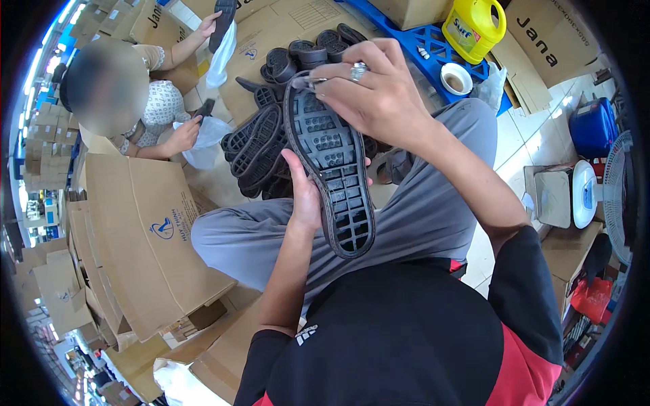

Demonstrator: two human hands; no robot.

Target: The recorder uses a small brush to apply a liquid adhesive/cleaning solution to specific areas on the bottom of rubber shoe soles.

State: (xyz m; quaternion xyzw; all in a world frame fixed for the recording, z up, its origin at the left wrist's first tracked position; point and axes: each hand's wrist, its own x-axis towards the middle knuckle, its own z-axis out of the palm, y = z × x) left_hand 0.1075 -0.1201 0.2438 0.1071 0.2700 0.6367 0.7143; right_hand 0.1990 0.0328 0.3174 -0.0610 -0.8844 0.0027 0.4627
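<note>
A dark shoe sole (pixel 328 152), its gridded, studded face toward me, lies over my lap with the toe end pointing away. My left hand (pixel 308 196) grips it at the waist, thumb along the left edge and fingertips showing past the right edge. Above the toe end, my right hand (pixel 379 95), with a ring on one finger, is closed in a pinch. A small, pale, shiny thing (pixel 305 82) shows at its fingertips against the sole's rim; its kind I cannot make out. Just beyond lies a pile of similar dark soles (pixel 257 145).
At the left, a person (pixel 152 101) holds a dark sole (pixel 223 24) and white plastic bags (pixel 203 139). Large cardboard boxes (pixel 139 237) stand nearby. A blue pallet (pixel 420 51) bears a yellow jug (pixel 472 30) and a white bowl (pixel 456 79). A fan (pixel 617 196) stands far right.
</note>
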